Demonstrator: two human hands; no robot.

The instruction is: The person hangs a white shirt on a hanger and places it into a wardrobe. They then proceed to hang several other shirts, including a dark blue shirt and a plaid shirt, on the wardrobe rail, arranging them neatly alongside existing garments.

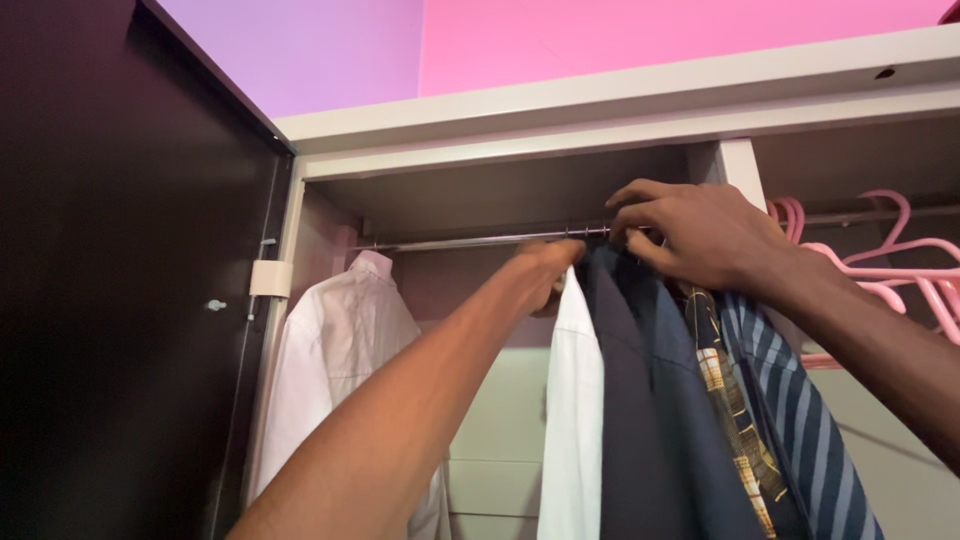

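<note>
I look up into an open wardrobe with a metal hanging rail point(470, 240). My left hand point(545, 270) reaches up under the rail, fingers curled at the top of a white garment point(572, 420) next to a dark navy garment point(650, 420). My right hand point(695, 235) is over the hanger tops at the rail, fingers bent down onto the navy garment's hanger; the grip itself is hidden. Right of it hang a yellow patterned piece point(725, 400) and a blue striped piece point(800, 430).
A white shirt point(340, 350) hangs alone at the left end of the rail. The dark wardrobe door point(120, 280) stands open on the left. Empty pink hangers point(900, 260) hang in the right compartment behind a white divider point(740, 170). Pink wall above.
</note>
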